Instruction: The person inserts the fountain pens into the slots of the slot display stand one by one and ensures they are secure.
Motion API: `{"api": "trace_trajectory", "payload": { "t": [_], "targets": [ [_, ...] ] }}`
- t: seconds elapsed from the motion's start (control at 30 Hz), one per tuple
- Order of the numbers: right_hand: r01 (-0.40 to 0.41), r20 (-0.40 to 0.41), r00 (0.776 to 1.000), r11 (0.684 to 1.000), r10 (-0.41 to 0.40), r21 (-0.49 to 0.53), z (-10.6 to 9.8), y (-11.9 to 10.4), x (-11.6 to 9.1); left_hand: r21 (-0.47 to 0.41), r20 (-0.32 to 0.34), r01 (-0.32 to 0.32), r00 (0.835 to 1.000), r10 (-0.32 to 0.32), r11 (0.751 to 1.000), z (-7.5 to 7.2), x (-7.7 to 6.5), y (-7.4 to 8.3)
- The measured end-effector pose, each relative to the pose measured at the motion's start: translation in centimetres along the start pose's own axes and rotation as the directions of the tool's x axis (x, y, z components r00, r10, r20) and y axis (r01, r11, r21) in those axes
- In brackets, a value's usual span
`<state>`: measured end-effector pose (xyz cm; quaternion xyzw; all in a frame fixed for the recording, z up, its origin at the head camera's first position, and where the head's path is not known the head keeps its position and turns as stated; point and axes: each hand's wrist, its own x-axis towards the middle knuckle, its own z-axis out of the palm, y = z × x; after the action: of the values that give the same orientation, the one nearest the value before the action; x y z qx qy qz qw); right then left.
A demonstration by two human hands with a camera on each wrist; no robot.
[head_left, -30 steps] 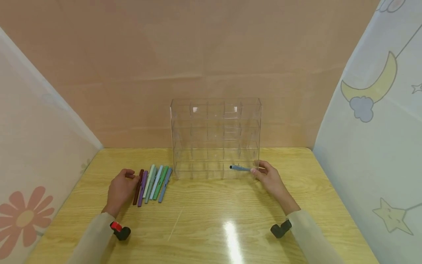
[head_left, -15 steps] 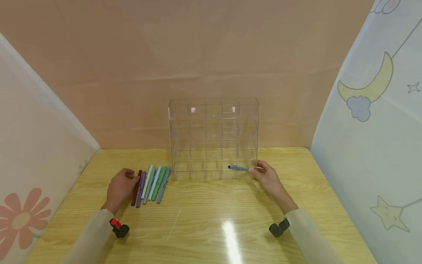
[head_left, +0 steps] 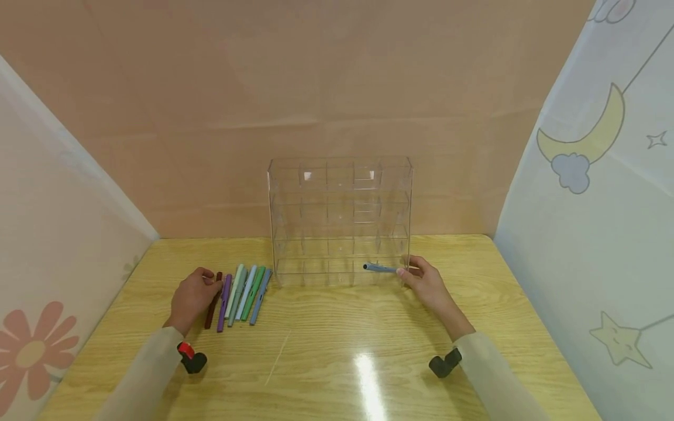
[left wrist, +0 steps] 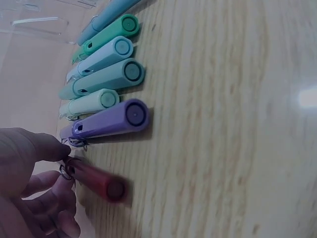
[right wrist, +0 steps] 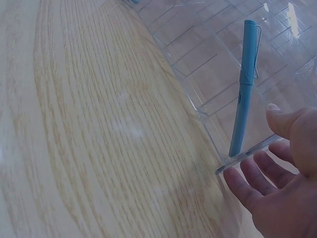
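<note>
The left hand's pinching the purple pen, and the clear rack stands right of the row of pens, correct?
Not the purple pen: the left wrist view shows the left hand pinching the dark red pen. The clear rack does stand right of the row of pens.

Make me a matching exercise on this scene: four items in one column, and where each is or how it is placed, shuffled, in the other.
Column one
1. Dark red pen
2. Purple pen
3. Clear rack
4. Right hand

Column two
A. At the right end of the compartments
B. Standing upright on the table
C. Pinched by the left hand
D. Lying flat, with a pale green pen as its neighbour on one side

Right pairs: 1-C, 2-D, 3-B, 4-A
</note>
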<state>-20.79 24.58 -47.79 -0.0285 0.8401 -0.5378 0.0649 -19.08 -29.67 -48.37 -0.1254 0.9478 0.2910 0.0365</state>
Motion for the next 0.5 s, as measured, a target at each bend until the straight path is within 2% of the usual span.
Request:
{"api": "trace_trajectory", "payload": {
  "t": [0.5],
  "targets": [
    [0.010, -0.004, 1.000, 1.000, -0.010, -0.023, 0.11, 0.12, -0.01, 0.028, 0.015, 0.025, 1.000, -0.026, 0.999, 0.06, 0.27, -0.07]
  ]
}}
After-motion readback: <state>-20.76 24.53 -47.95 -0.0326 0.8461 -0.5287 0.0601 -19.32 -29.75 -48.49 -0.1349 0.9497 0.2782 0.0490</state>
